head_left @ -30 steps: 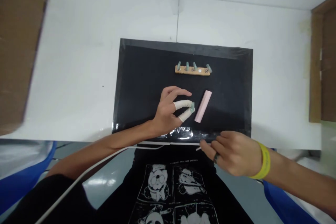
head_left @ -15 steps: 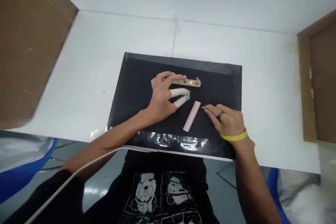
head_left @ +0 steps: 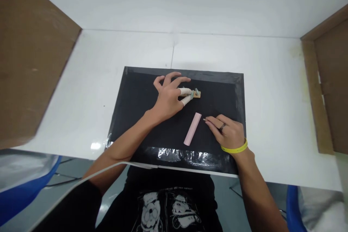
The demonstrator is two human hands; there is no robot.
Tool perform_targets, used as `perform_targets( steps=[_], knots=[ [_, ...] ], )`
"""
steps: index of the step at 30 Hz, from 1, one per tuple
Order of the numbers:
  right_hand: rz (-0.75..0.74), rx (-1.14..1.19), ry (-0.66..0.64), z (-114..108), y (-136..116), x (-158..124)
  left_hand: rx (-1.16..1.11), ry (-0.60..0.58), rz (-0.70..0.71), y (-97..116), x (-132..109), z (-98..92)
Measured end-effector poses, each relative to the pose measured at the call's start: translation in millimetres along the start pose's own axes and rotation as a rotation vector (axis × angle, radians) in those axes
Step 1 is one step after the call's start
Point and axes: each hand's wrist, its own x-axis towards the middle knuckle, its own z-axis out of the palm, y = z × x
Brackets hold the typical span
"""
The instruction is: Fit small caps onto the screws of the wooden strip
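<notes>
My left hand point(head_left: 170, 99), with white covers on thumb and index finger, pinches a small greenish translucent piece point(head_left: 192, 95) over a narrow wooden strip point(head_left: 197, 94). Its other fingers are spread, and the hand hides most of the strip. Another greenish piece point(head_left: 197, 91) stands at the strip's right end. My right hand point(head_left: 228, 130), wearing a dark ring and a yellow wristband, is closed on a thin small object point(head_left: 204, 119), too small to name. Between the hands and nearer to me, a pink bar point(head_left: 193, 129) lies slanted on the black mat point(head_left: 152, 137).
The mat lies on a white table point(head_left: 269, 116) before a white wall. Brown panels stand at left point(head_left: 35, 58) and right point(head_left: 312, 98). A white cable point(head_left: 108, 168) crosses by my left forearm. Blue-edged chairs show below the table on both sides.
My left hand has brought the greenish piece from in front of the wooden strip onto it, covering more of the strip. My right hand keeps its hold beside the pink bar. The view has shifted slightly.
</notes>
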Motion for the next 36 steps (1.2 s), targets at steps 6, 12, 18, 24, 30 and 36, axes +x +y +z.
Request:
perform_targets(
  steps=[6, 12, 18, 24, 30, 36],
  knots=[
    [0.008, -0.024, 0.000, 0, 0, -1, 0.002, 0.072, -0.001, 0, 3, 9.4],
    [0.015, -0.032, 0.001, 1, 0, -1, -0.009, 0.130, -0.003, -2, 3, 15.8],
    [-0.001, -0.032, -0.005, 1, 0, -1, -0.002, 0.121, -0.012, -1, 4, 9.9],
    [0.006, -0.034, 0.003, 2, 0, -2, -0.003, 0.103, -0.027, 3, 6, 5.9],
    [0.013, -0.031, -0.002, 2, 0, -2, -0.034, 0.111, -0.037, 6, 0, -7.0],
    [-0.002, -0.045, 0.016, 4, 1, -4, -0.260, 0.161, -0.082, 11, -12, -39.9]
  ],
)
